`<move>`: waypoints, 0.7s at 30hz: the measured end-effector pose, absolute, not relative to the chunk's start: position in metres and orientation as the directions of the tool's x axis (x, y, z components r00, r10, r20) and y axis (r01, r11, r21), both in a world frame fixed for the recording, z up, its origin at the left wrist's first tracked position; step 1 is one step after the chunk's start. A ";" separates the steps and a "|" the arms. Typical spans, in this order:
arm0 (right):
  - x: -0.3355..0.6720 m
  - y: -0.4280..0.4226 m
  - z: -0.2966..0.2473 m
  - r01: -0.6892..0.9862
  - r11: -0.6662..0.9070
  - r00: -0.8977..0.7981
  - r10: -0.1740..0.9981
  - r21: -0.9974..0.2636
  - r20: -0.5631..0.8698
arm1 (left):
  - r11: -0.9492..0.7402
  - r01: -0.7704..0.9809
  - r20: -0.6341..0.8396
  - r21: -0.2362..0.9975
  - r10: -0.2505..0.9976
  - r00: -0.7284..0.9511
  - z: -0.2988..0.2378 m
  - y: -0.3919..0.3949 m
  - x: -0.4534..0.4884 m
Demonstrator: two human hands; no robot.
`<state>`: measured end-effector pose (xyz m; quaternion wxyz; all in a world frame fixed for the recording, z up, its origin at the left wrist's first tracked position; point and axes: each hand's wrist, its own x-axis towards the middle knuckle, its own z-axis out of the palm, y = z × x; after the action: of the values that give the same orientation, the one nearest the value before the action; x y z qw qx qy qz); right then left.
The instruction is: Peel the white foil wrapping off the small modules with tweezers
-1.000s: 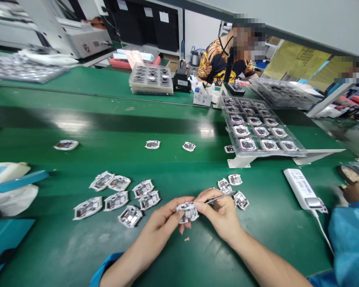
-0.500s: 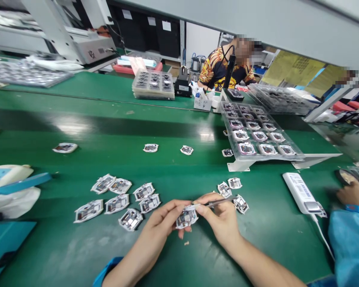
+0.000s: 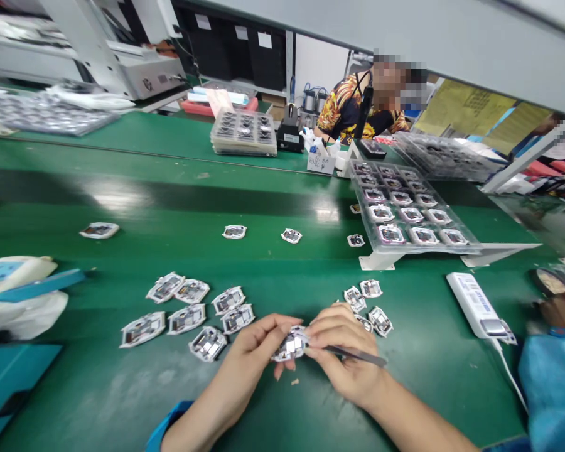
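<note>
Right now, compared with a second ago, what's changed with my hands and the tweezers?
The tweezers in the right hand have swung, free end now pointing down-right, not up-right. The left hand still holds the little part. The other parts and the clear tray stayed put.

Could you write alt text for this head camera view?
The left hand and right hand hold a small foil-covered electronic module over a green workbench, the right hand also gripping tweezers. More modules lie scattered nearby, and a clear tray of them stands beyond.
</note>
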<state>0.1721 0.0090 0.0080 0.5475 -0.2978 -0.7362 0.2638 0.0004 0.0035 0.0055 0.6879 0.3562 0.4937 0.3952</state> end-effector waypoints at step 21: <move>0.173 0.011 0.006 0.184 0.582 -0.197 0.811 -0.792 0.551 | 0.425 -0.055 -0.403 0.903 0.886 0.230 0.004 0.002 0.002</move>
<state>0.1733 0.0109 0.0059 0.5293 -0.3480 -0.7148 0.2962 0.0018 0.0020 0.0036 0.6712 0.4059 0.5119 0.3503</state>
